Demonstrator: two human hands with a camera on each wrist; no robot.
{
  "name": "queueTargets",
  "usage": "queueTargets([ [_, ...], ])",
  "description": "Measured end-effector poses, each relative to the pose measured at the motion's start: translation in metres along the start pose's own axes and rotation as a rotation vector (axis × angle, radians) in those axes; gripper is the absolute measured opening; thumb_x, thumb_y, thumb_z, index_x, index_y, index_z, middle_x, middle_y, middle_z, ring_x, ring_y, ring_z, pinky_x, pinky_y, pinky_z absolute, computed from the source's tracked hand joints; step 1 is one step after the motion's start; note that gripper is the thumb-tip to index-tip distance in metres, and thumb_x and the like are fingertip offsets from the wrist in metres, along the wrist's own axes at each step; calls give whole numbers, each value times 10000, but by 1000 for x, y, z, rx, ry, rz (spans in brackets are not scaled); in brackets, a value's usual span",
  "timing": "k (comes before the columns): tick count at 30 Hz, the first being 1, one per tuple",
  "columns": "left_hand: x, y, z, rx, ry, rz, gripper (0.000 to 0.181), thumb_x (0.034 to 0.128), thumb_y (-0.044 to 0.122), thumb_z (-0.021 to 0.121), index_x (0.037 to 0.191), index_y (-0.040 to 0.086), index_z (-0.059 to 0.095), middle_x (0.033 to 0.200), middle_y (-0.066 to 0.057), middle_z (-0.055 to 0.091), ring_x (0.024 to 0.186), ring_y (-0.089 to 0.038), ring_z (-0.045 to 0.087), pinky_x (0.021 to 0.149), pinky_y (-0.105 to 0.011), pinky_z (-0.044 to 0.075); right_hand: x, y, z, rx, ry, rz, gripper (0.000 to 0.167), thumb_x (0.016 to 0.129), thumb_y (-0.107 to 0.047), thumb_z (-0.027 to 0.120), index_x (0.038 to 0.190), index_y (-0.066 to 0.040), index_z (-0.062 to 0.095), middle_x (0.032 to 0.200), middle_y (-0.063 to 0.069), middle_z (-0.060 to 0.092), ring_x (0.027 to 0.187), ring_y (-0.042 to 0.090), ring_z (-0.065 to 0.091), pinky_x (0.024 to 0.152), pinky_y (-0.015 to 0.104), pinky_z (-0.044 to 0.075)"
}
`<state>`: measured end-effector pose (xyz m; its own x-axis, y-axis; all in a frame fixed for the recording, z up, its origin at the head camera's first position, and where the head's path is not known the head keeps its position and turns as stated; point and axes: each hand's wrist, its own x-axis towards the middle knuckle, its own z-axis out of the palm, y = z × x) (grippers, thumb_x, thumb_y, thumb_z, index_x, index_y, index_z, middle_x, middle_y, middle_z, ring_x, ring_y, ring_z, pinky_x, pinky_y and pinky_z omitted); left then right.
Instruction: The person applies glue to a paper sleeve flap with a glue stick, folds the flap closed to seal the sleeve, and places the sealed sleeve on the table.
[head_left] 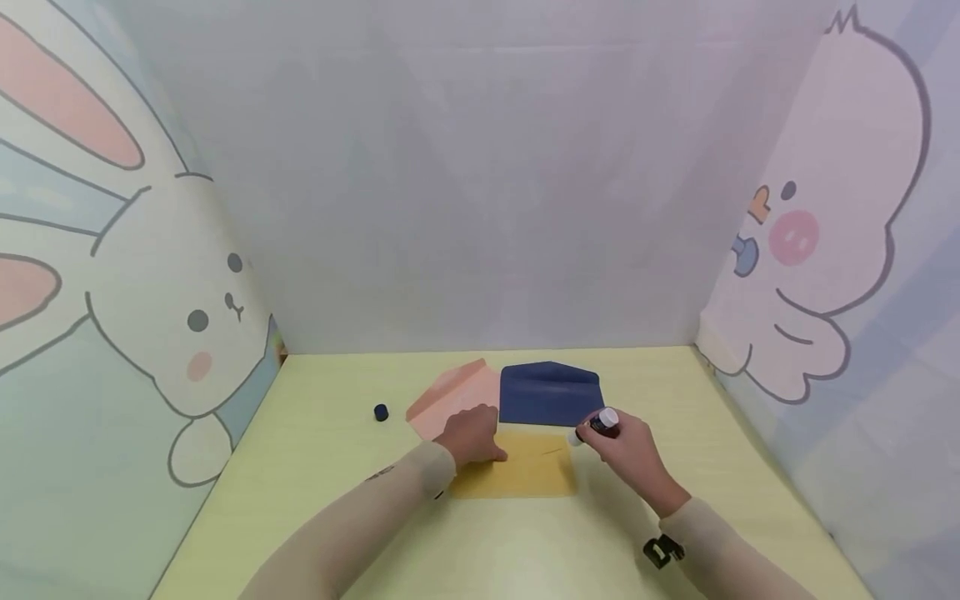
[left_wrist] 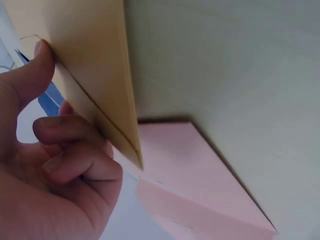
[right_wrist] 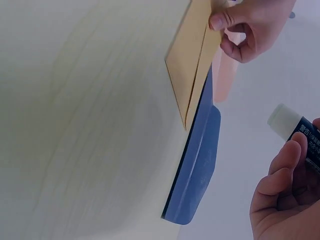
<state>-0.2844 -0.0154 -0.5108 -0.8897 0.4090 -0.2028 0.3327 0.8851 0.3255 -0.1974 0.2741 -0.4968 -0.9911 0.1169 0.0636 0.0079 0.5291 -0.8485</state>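
Note:
A yellow envelope lies at the front middle, its flap edge showing as a slanting line in both wrist views. My left hand pinches its upper left edge, thumb on the paper and the other fingers curled at the edge. In my right hand is an uncapped glue stick, gripped by its dark barrel. Its pale tip points toward the envelope's right end, apart from the paper in the right wrist view.
Behind lie a pink envelope and a dark blue envelope, side by side with raised flaps. A small dark cap stands to the left on the pale yellow table. Cloth walls enclose the back and sides.

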Motion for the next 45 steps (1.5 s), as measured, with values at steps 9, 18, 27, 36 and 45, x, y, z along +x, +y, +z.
queueTargets([
  [9, -46, 9, 12, 27, -83, 114, 446, 943, 458, 1002, 999, 169, 667, 894, 45, 615, 773, -142, 575, 730, -323, 490, 0, 0, -3, 33, 4, 13, 218, 1052, -264, 894, 1137, -72, 836, 1003, 60, 841, 756, 166, 707, 677, 286, 591],
  [18, -36, 14, -7, -101, -67, 131, 433, 1002, 506, 946, 1099, 145, 728, 979, 33, 714, 814, -133, 621, 767, -322, 537, 3, 2, -1, 34, 4, -10, 206, 1052, -259, 893, 1130, -75, 845, 1028, 73, 859, 764, 156, 717, 682, 284, 599],
  [27, 20, 31, -11, 246, -49, 250, 663, 1201, 603, 610, 1726, 199, 606, 1813, -57, 568, 1695, -291, 527, 1373, -527, 486, 4, 2, -2, 18, 9, -1, 204, 1066, -251, 880, 1142, -66, 841, 1029, 89, 854, 760, 149, 700, 688, 285, 591],
  [36, -3, 29, 0, 332, -102, 278, 647, 1198, 612, 596, 1718, 227, 621, 1806, -17, 582, 1667, -292, 560, 1376, -518, 478, 23, -2, -5, -41, 25, -44, 223, 1086, -284, 845, 1140, -68, 830, 1034, 96, 855, 792, 129, 679, 711, 289, 561],
  [45, -5, 25, 5, 376, -43, 319, 553, 1212, 534, 613, 1661, 217, 676, 1718, -40, 643, 1554, -266, 617, 1302, -469, 556, 73, -12, 40, -171, -96, -124, 209, 1081, -277, 799, 998, -91, 753, 902, 70, 791, 751, 155, 643, 722, 339, 523],
])
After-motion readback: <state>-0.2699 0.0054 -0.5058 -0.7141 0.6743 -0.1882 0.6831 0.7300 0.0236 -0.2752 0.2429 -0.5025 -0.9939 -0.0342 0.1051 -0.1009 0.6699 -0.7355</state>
